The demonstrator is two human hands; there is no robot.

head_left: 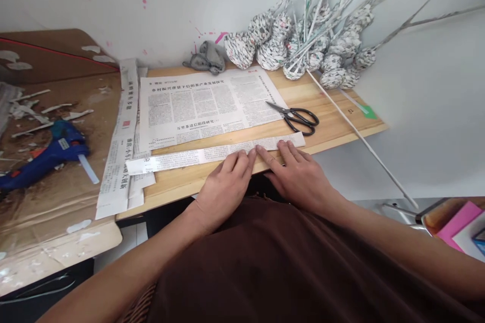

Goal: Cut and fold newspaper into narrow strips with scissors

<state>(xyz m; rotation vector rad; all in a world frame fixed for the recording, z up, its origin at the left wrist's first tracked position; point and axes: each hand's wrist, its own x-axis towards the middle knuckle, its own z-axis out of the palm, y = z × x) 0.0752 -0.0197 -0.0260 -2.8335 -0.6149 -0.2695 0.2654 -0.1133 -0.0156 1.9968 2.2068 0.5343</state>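
Note:
A long, narrow folded newspaper strip [215, 155] lies along the front of the wooden table. My left hand [229, 186] is at the strip's near edge, its fingers bent and close together, pinching the paper. Just to its right, my right hand [303, 176] rests its outstretched fingers on the strip, the index finger reaching toward the left hand. The right thumb sits lower, by the table's edge. Behind the strip is a printed newspaper sheet [204, 103]. Black-handled scissors [297, 116], blades a little apart, lie partly on that sheet's right edge.
Cut newspaper strips [120, 156] overlap at the table's left. A blue glue gun [49, 154] rests on cardboard [45, 224] beyond them. Several woven paper gourds [273, 48] and a grey cloth [208, 58] stand along the wall. A thin paper rod [364, 141] sticks out past the right edge.

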